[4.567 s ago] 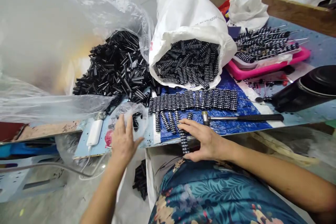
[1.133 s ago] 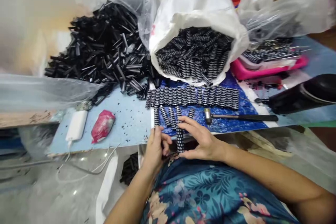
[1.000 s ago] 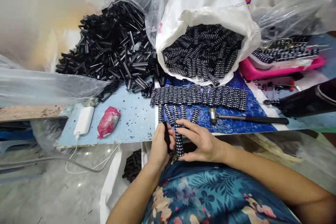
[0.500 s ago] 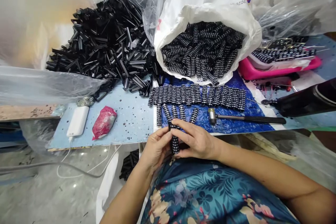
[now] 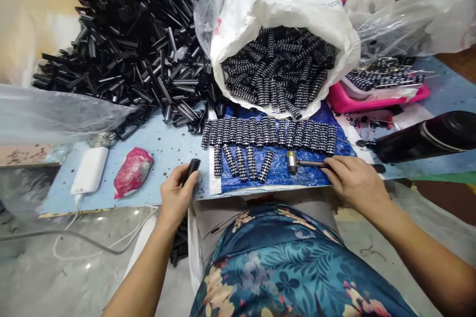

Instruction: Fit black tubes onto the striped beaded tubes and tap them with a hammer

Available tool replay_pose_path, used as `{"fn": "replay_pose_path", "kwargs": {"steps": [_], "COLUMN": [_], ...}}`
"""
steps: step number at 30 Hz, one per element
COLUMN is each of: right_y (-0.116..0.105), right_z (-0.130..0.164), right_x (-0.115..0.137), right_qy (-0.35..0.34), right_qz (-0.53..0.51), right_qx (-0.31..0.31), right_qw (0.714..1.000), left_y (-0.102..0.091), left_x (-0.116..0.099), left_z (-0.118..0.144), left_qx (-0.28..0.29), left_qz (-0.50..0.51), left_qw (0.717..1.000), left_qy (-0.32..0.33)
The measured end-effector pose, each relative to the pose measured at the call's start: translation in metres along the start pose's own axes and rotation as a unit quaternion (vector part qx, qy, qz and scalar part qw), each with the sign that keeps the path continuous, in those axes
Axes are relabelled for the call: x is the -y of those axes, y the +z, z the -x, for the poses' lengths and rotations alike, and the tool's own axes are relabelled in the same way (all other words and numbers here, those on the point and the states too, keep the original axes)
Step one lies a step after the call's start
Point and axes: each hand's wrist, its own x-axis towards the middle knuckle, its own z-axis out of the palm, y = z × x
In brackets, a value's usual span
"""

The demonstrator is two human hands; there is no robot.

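My left hand (image 5: 176,193) is closed round a short black tube (image 5: 192,166), which sticks up from between thumb and fingers at the table's front edge. Its lower part is hidden in the hand. At the right, my right hand (image 5: 355,181) has its fingers on the dark handle of a small hammer (image 5: 310,163), whose metal head lies on a blue sheet (image 5: 278,184). Between the hands, several black cylinders with rows of white marks (image 5: 266,166) lie loosely on the sheet. Behind them runs a tight row of the same cylinders (image 5: 260,132).
A white sack (image 5: 241,25) full of marked cylinders lies behind the row. To its left is a heap of plain black pieces (image 5: 145,54). A white power bank (image 5: 89,171) and a pink bundle (image 5: 133,172) lie left; a pink tray (image 5: 379,101) and black flask (image 5: 427,138) stand right.
My hands have parted from a marked cylinder they held together. The left has moved left with a dark tube in it; the right has gone right to the hammer's handle.
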Motion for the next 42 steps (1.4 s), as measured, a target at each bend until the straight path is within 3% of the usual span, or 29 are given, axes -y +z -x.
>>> {"fn": "replay_pose_path", "kwargs": {"steps": [2,4,7,9,10,12,17,20,22,25,27,30,33,36,38,40,42], "right_y": [0.003,0.000,-0.009,-0.013,-0.013,-0.010,0.000,-0.001,-0.004,-0.007,-0.006,-0.006,-0.010,-0.009,-0.005,0.001,0.006], "right_z": [0.003,-0.004,-0.034,-0.067,-0.085,-0.121,-0.174,-0.179,-0.176,-0.167,-0.160,-0.153,-0.144,-0.119,-0.091,-0.061,-0.039], "right_x": [-0.003,0.010,0.054,0.089,0.106,0.136,0.179,0.187,0.188,0.192,0.199,0.209,0.195,0.142,0.091,0.043,0.009], "right_qy": [-0.025,-0.044,-0.060,-0.093,-0.123,-0.162,-0.193,-0.228,-0.243,-0.271,-0.306,-0.328,-0.316,-0.290,-0.258,-0.213,-0.183], "right_qz": [-0.010,-0.051,-0.182,-0.277,-0.291,-0.253,-0.215,-0.135,-0.142,-0.227,-0.240,-0.204,-0.245,-0.306,-0.293,-0.226,-0.149], "right_qx": [-0.002,-0.042,-0.100,-0.091,-0.055,-0.027,-0.080,-0.022,-0.030,-0.098,-0.084,-0.039,-0.063,-0.081,-0.081,-0.104,-0.091], "right_qw": [1.000,0.997,0.976,0.952,0.947,0.953,0.954,0.964,0.959,0.930,0.917,0.921,0.914,0.903,0.917,0.945,0.968], "left_y": [-0.001,-0.001,0.000,0.001,0.002,0.004,0.006,0.004,0.001,-0.002,-0.002,0.003,-0.003,-0.037,-0.071,-0.102,-0.118], "left_x": [0.009,0.012,0.011,0.012,0.012,0.015,0.019,0.017,0.016,0.018,0.018,0.014,0.001,-0.010,-0.007,0.001,0.005], "left_z": [-0.013,-0.023,-0.030,-0.031,-0.031,-0.030,-0.029,-0.033,-0.038,-0.050,-0.060,-0.070,-0.063,-0.034,-0.013,0.001,0.006], "left_qx": [0.036,0.079,0.115,0.111,0.105,0.099,0.101,0.115,0.133,0.180,0.217,0.239,0.215,0.222,0.334,0.447,0.477], "left_qz": [-0.116,-0.173,-0.157,-0.122,-0.107,-0.085,-0.066,-0.092,-0.106,-0.095,-0.100,-0.160,-0.205,-0.226,-0.250,-0.286,-0.293], "left_qw": [0.992,0.982,0.979,0.982,0.984,0.986,0.987,0.983,0.979,0.971,0.961,0.945,0.948,0.947,0.908,0.840,0.818], "left_qy": [0.028,0.001,-0.063,-0.087,-0.093,-0.102,-0.107,-0.108,-0.116,-0.125,-0.141,-0.154,-0.113,-0.052,-0.047,-0.110,-0.137]}}
